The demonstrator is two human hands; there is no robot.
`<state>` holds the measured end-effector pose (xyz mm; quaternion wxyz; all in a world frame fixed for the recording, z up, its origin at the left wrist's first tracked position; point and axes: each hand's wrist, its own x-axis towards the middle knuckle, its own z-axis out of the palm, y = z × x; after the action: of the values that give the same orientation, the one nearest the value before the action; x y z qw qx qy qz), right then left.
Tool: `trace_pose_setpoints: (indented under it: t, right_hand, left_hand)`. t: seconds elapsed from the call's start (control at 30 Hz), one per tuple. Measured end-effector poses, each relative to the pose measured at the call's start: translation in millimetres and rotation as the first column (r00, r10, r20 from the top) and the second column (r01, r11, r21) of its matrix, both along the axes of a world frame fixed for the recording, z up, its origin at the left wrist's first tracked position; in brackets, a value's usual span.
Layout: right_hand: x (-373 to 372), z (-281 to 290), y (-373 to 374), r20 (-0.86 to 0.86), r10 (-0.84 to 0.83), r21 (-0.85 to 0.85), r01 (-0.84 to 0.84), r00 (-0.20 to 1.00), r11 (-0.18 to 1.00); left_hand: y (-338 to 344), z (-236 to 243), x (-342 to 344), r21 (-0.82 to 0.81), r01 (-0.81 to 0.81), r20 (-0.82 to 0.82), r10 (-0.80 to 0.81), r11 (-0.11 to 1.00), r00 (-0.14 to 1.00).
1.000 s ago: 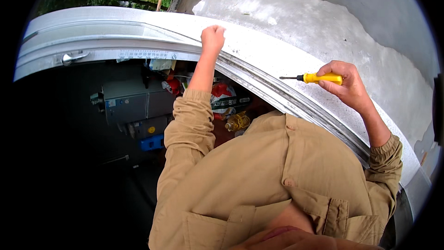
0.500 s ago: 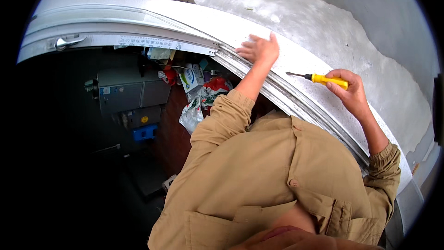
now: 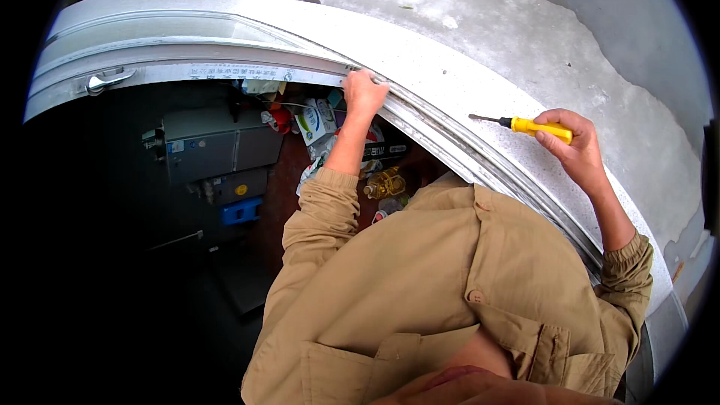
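Observation:
My right hand (image 3: pixel 576 151) is closed round the yellow handle of a screwdriver (image 3: pixel 541 129). Its thin dark shaft points left, over the white speckled sill. Farther left, my left hand (image 3: pixel 365 93) has its fingers curled over the end of a silver sliding window sash (image 3: pixel 315 75), right where the sash meets the bare track. The fingertips are partly hidden behind the frame. Grooved metal window track (image 3: pixel 480 146) runs from that hand toward the lower right, between my body and the sill.
A white stone sill (image 3: pixel 442 52) borders rough grey concrete (image 3: pixel 517 37) beyond. The sash carries a metal latch (image 3: pixel 109 80). Below on the inner side are a grey metal cabinet (image 3: pixel 217 151), a blue box (image 3: pixel 241 211), a white carton (image 3: pixel 315 121) and a bottle of yellow liquid (image 3: pixel 385 184).
My left hand has moved left from above the sill to the sash end, its spread fingers now curled on it. The right hand and screwdriver have shifted slightly right.

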<state>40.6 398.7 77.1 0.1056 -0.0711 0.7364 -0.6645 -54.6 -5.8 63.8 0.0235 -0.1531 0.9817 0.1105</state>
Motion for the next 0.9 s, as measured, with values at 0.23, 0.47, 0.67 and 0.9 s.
trace_pose_setpoints:
  t: [0.23, 0.47, 0.67, 0.9]
  right_hand:
    - [-2.4, 13.5, -4.5, -0.091, 0.084, 0.055, -0.079, 0.992, 0.995]
    - [1.3, 8.7, 1.6, -0.136, 0.071, 0.074, -0.061, 0.988, 0.995]
    - [1.9, 7.1, 6.4, -0.110, 0.029, 0.045, -0.024, 0.993, 0.999]
    - [5.6, 4.7, 10.0, -0.044, 0.006, 0.023, -0.005, 0.999, 1.000]
  left_hand:
    - [31.5, 11.2, -21.0, -0.200, -0.021, 0.305, 0.083, 0.980, 0.949]
    - [28.1, 9.5, -34.0, -0.237, -0.062, 0.340, 0.142, 0.970, 0.930]
    - [30.7, 7.0, -39.9, -0.232, -0.158, 0.287, 0.222, 0.960, 0.932]
    - [35.1, 36.0, -73.0, 0.065, 0.086, 0.106, -0.092, 0.994, 0.990]
